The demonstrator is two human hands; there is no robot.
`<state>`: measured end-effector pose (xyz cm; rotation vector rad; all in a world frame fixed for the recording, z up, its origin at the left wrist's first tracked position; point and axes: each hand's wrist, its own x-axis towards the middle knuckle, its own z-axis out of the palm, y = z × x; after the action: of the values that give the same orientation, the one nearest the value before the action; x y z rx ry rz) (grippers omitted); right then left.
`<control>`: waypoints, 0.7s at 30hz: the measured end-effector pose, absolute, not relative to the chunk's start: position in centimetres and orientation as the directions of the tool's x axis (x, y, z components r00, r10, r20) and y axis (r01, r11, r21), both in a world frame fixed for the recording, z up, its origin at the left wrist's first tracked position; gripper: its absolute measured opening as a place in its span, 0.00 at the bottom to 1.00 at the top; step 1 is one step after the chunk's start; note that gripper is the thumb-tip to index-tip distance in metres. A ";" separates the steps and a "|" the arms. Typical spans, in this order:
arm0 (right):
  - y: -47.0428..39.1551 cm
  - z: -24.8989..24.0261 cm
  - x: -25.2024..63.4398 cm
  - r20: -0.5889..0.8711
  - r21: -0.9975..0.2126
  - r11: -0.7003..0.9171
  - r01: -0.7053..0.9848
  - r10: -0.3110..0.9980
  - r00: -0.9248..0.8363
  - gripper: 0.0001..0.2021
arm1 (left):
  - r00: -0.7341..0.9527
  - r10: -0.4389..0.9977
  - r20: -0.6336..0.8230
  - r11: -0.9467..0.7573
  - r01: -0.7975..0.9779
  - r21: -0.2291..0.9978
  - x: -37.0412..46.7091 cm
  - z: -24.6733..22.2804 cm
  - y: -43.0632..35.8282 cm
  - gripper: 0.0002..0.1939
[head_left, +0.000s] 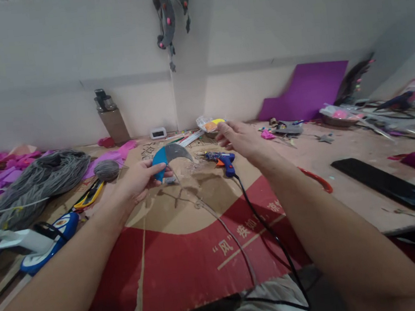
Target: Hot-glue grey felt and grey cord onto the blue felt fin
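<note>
My left hand [146,177] is closed on a crescent shape [159,157], blue at the gripped end and grey along the rest. A grey yarn strand [222,216] runs from near it down over the cardboard towards my lap. My right hand [238,141] is held out above the board, its fingers loosely bent and apart, with nothing seen in them. Just beyond its fingertips lies a clear plastic bag [206,124] with orange and yellow contents. Below that hand a blue glue gun [227,163] rests on the cardboard [175,269], its black cord trailing to the front.
On the left lie a grey yarn skein [56,175], a yarn ball [107,170], a yellow cutter [90,194] and a blue power strip [49,248]. A brown bottle [112,121] leans at the wall. A purple sheet [305,92] and a black case [386,182] are right.
</note>
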<state>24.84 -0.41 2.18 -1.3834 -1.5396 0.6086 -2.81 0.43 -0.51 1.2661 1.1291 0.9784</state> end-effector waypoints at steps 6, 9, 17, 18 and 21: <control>1.1 -1.5 27.2 0.031 -0.423 -0.140 0.895 0.985 0.169 0.17 | 0.101 0.991 -0.090 0.096 -0.052 0.994 -3.1 -0.6 0.9 0.02; 1.4 -3.7 26.4 0.017 -0.448 -0.154 0.881 0.983 0.181 0.10 | 0.136 0.986 -0.097 0.107 -0.066 0.992 -2.8 -0.9 0.6 0.02; 1.7 -2.9 25.8 0.115 -0.766 -0.075 0.639 0.961 0.251 0.08 | 0.176 0.980 -0.094 0.120 -0.141 0.983 -2.4 -1.5 0.3 0.04; 1.7 -2.6 25.6 0.133 -0.805 -0.051 0.592 0.956 0.263 0.09 | 0.169 0.981 -0.096 0.122 -0.150 0.981 -2.4 -1.6 0.3 0.04; 1.1 -1.7 24.3 0.152 -0.899 0.009 0.438 0.943 0.294 0.08 | 0.148 0.985 -0.094 0.118 -0.162 0.980 -2.2 -2.0 0.4 0.03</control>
<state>24.34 1.09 -1.72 -1.5940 -1.2979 0.6552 -2.17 0.42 -1.99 1.0708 1.0323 1.1062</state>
